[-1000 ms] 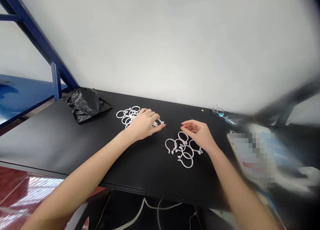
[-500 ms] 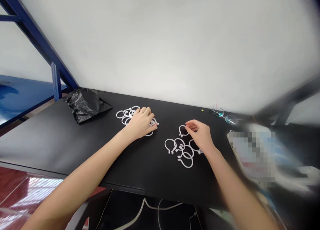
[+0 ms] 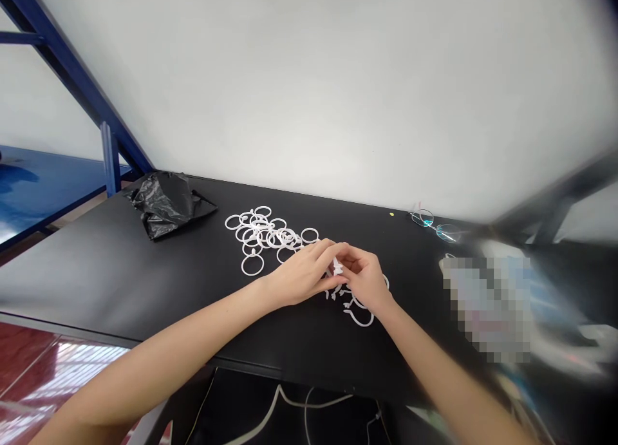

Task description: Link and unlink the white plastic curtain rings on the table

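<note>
Hands (image 3: 309,270) pinch white ring (image 3: 338,267); pixelated panel (image 3: 487,310) unreadable.

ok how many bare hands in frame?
2. Left hand near center; right hand just beside it. Their fingers meet around a white piece, over the black table. No other hands show.
</note>
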`<state>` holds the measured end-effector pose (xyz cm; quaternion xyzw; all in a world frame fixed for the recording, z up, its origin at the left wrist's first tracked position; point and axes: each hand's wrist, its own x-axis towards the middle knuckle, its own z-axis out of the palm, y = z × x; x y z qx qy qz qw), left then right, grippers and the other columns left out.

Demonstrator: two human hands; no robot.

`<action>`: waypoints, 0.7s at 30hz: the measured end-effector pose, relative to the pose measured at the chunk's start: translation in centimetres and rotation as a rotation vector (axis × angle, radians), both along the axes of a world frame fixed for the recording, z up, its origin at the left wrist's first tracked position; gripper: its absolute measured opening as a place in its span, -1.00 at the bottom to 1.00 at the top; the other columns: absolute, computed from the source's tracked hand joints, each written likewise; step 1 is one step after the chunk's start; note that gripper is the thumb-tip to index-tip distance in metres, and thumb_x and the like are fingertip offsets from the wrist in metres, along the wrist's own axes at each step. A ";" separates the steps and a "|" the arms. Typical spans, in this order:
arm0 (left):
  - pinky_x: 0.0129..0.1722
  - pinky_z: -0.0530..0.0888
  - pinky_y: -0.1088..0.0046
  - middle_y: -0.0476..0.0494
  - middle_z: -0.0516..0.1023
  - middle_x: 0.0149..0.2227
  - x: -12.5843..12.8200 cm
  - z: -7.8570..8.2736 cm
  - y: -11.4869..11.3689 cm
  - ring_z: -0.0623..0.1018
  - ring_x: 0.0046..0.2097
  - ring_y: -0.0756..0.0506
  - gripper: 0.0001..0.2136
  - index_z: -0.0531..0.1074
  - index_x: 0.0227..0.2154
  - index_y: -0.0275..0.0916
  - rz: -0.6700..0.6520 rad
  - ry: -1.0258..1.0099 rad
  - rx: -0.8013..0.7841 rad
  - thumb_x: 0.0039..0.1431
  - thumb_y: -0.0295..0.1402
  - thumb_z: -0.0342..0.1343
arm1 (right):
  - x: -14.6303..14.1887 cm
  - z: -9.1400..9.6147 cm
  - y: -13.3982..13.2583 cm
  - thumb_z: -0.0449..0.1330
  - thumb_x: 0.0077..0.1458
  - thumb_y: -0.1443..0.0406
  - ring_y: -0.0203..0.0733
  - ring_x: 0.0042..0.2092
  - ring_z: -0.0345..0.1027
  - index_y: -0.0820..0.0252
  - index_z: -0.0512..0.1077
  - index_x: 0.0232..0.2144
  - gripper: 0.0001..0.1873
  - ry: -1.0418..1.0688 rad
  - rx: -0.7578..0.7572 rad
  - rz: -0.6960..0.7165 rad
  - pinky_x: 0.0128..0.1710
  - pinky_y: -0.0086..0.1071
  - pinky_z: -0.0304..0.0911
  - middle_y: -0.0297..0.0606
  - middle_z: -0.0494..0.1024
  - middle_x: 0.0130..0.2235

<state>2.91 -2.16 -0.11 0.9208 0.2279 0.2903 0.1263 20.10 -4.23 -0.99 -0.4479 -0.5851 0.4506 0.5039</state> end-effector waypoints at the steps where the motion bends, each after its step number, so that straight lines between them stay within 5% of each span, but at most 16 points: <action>1: -0.10 0.46 0.29 -0.29 0.44 -0.04 0.0 0.0 0.0 0.49 -0.10 -0.15 -0.55 0.10 0.18 -0.26 -0.005 -0.002 -0.028 0.38 -0.08 -0.17 | -0.1 0.1 -0.1 0.36 -0.04 0.13 -0.18 -0.39 0.48 0.17 0.48 -0.48 -0.76 -0.001 0.008 0.023 -0.35 -0.33 0.43 -0.28 0.55 -0.46; 10: -0.41 0.38 0.43 -0.20 0.55 -0.24 -0.9 0.1 0.4 0.53 -0.35 -0.09 -0.58 0.21 0.11 -0.33 0.077 0.000 -0.047 0.41 -0.22 -0.37 | 0.3 1.1 -1.4 0.27 0.13 0.27 -0.29 -0.46 0.48 0.11 0.54 -0.26 -0.90 0.023 0.154 0.002 -0.39 -0.38 0.47 -0.34 0.56 -0.41; 16: -0.54 0.21 0.48 -0.08 0.43 -0.51 -0.9 0.2 0.6 0.37 -0.55 -0.02 -0.48 0.33 -0.42 -0.27 0.123 0.034 -0.023 0.39 -0.15 -0.47 | -0.4 0.7 -1.7 0.25 0.15 0.31 -0.29 -0.42 0.50 0.10 0.56 -0.29 -0.91 -0.006 0.171 0.029 -0.40 -0.42 0.48 -0.32 0.58 -0.36; 21: -0.56 0.13 0.48 -0.04 0.38 -0.58 -0.9 0.1 0.5 0.28 -0.62 0.00 -0.48 0.30 -0.49 -0.25 0.132 0.061 0.004 0.38 -0.16 -0.46 | -1.1 1.0 -1.8 0.27 0.13 0.29 -0.31 -0.46 0.46 0.13 0.57 -0.33 -0.93 0.071 0.112 0.017 -0.45 -0.44 0.46 -0.32 0.57 -0.41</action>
